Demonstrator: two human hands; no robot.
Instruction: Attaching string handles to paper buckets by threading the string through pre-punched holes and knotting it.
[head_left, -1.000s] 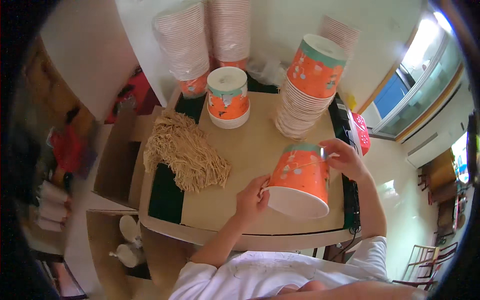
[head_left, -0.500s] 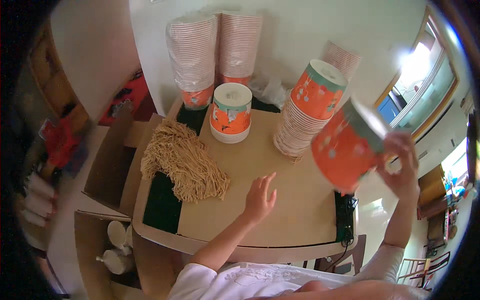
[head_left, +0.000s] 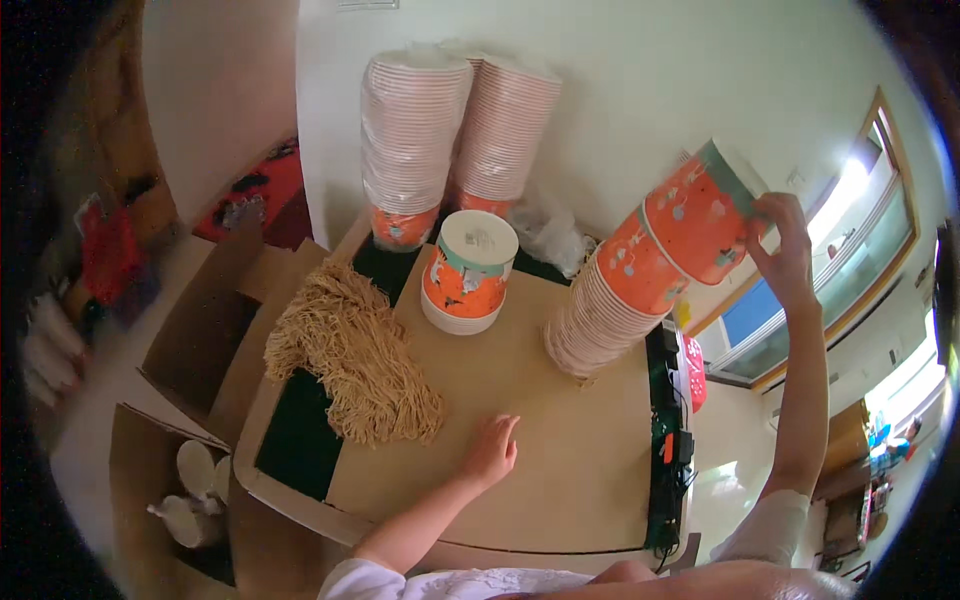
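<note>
My right hand [head_left: 782, 250] grips the green-banded rim of an orange paper bucket [head_left: 695, 215]. The bucket is upside down and sits, tilted with the column, on top of a tall stack of nested paper buckets [head_left: 603, 315]. Over the tan board, my left hand [head_left: 490, 452] holds nothing; its fingers are loosely bent and a little apart. Farther back on the board stands a short stack of upside-down buckets [head_left: 463, 285], orange with a pale base. Left of my left hand lies a heap of tan stringy strands [head_left: 350, 350].
Two tall plastic-wrapped bucket stacks [head_left: 415, 150] stand by the wall, with crumpled clear plastic [head_left: 548, 240] beside them. A power strip with cables [head_left: 672, 450] runs along the table's right edge. Open cardboard boxes [head_left: 140, 460] stand at the left, one with white items inside.
My right hand has moved the bucket up and away from me, onto the tall stack. My left hand's fingers have bent more. The view has shifted.
</note>
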